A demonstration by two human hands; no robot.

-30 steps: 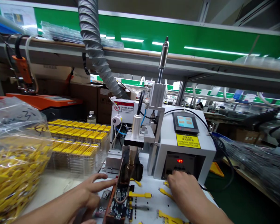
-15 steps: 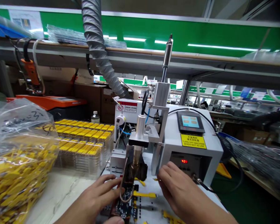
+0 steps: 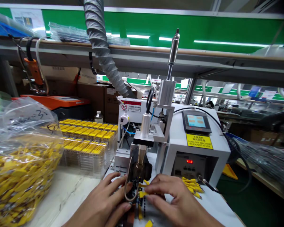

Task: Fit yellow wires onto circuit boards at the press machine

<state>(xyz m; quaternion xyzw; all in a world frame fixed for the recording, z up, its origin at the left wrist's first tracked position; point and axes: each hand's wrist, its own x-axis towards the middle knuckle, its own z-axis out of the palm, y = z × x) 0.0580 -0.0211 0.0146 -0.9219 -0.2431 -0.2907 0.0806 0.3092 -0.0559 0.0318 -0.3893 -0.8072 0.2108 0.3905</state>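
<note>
Under the machine's metal press head point(image 3: 140, 157) lies a dark circuit board point(image 3: 133, 194), partly hidden by my hands. My left hand point(image 3: 106, 198) rests at the board's left side, fingers apart. From the right, my right hand point(image 3: 168, 195) pinches a yellow flex strip point(image 3: 142, 193) between thumb and fingertips at the board's right edge. A looped wire point(image 3: 126, 189) hangs in front of the board. Another yellow piece point(image 3: 149, 223) lies near the bottom edge.
Yellow strips point(image 3: 192, 186) are heaped right of my right hand. Clear trays of yellow parts point(image 3: 85, 138) and a plastic bag of yellow pieces point(image 3: 21, 170) stand left. The white control box point(image 3: 217, 149) is at right, a grey hose point(image 3: 101, 41) above.
My right hand has moved left and down to the board's edge, uncovering the heap of strips. My left hand has shifted slightly right. The camera view has shifted a little.
</note>
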